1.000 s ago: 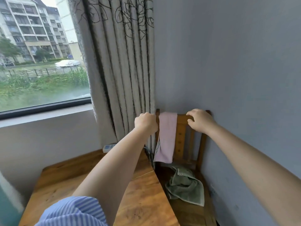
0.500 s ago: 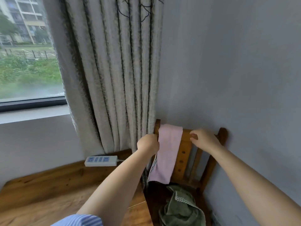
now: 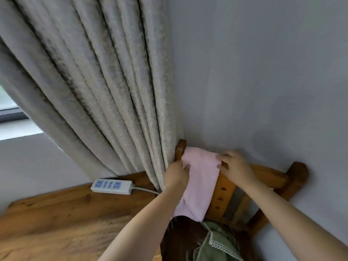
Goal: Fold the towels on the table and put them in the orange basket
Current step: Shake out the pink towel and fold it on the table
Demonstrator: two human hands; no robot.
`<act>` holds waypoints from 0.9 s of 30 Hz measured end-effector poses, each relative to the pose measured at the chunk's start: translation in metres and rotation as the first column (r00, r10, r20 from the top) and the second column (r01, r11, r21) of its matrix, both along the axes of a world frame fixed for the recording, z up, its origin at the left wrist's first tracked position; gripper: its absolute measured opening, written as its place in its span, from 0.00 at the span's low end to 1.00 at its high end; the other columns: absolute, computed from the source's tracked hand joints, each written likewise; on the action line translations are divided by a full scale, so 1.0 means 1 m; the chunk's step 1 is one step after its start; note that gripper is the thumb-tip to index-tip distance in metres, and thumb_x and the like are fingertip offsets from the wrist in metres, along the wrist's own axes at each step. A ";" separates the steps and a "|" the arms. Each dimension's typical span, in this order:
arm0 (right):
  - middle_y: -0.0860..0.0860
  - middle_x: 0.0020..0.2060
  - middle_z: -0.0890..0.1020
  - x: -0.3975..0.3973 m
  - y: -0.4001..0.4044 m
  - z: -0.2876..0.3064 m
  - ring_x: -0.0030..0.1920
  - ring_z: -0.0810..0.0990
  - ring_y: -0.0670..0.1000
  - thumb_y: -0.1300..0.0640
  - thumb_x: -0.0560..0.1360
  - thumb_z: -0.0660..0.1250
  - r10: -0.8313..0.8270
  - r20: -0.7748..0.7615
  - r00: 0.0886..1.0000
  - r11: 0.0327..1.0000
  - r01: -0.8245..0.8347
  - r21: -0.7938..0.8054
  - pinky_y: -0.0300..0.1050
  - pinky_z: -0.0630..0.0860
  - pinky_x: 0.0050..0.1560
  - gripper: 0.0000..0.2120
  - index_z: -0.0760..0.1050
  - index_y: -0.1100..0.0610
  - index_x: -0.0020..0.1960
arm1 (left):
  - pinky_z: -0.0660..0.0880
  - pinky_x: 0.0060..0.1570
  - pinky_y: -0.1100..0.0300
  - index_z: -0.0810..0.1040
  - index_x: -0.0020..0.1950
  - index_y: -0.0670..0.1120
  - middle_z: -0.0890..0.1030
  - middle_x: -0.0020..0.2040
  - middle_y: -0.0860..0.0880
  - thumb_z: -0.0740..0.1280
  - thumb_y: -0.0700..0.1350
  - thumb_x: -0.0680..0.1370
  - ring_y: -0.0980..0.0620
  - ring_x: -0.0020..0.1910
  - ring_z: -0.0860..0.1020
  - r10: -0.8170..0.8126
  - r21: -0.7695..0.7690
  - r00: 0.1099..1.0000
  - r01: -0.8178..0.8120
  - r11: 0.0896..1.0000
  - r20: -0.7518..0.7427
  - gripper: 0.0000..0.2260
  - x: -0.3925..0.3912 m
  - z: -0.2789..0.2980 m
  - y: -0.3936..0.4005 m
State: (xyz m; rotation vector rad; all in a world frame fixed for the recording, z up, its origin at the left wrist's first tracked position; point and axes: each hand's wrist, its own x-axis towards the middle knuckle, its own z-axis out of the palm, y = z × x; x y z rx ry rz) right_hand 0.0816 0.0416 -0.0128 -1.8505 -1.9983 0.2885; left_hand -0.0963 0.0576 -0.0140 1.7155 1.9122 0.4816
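A pink towel (image 3: 199, 183) hangs over the top rail of a wooden chair (image 3: 271, 178) against the grey wall. My left hand (image 3: 176, 176) grips the towel's left edge near the rail. My right hand (image 3: 233, 166) pinches its right edge at the top of the rail. A green towel (image 3: 216, 242) lies crumpled on the chair seat below. The orange basket is not in view.
A wooden table (image 3: 66, 215) stands left of the chair, with a white power strip (image 3: 111, 186) at its back edge. A grey curtain (image 3: 103, 91) hangs down to the chair's left post. The wall is close on the right.
The camera has moved closer and tilted down. Both hands have closed in on the pink towel's two edges at the chair rail, where before they were beside it.
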 end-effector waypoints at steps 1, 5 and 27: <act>0.59 0.56 0.78 0.002 0.002 -0.006 0.57 0.75 0.58 0.63 0.73 0.67 0.011 -0.015 1.000 0.998 -0.010 0.056 0.41 0.67 0.57 0.16 0.76 0.62 0.60 | 0.65 0.34 0.62 0.73 0.39 0.43 0.76 0.37 0.49 0.57 0.49 0.80 0.49 0.41 0.74 0.045 0.006 0.998 -0.045 0.999 0.043 0.14 0.003 -0.006 0.002; 0.61 0.36 0.82 0.001 0.002 -0.014 0.37 0.81 0.62 0.71 0.59 0.76 0.067 -0.013 0.998 0.961 -0.061 0.269 0.53 0.79 0.39 0.12 0.82 0.67 0.43 | 0.57 0.25 0.63 0.62 0.27 0.49 0.67 0.26 0.52 0.59 0.47 0.79 0.53 0.28 0.67 0.151 0.032 0.977 -0.157 0.987 0.154 0.20 0.009 -0.016 0.005; 0.62 0.40 0.78 -0.104 -0.107 0.124 0.38 0.73 0.54 0.66 0.72 0.67 0.197 -0.161 0.967 0.894 -0.110 0.434 0.38 0.62 0.39 0.08 0.80 0.67 0.49 | 0.61 0.36 0.61 0.78 0.44 0.40 0.81 0.44 0.42 0.59 0.45 0.79 0.50 0.39 0.70 0.112 0.399 0.983 -0.162 0.902 0.145 0.12 -0.112 0.112 -0.134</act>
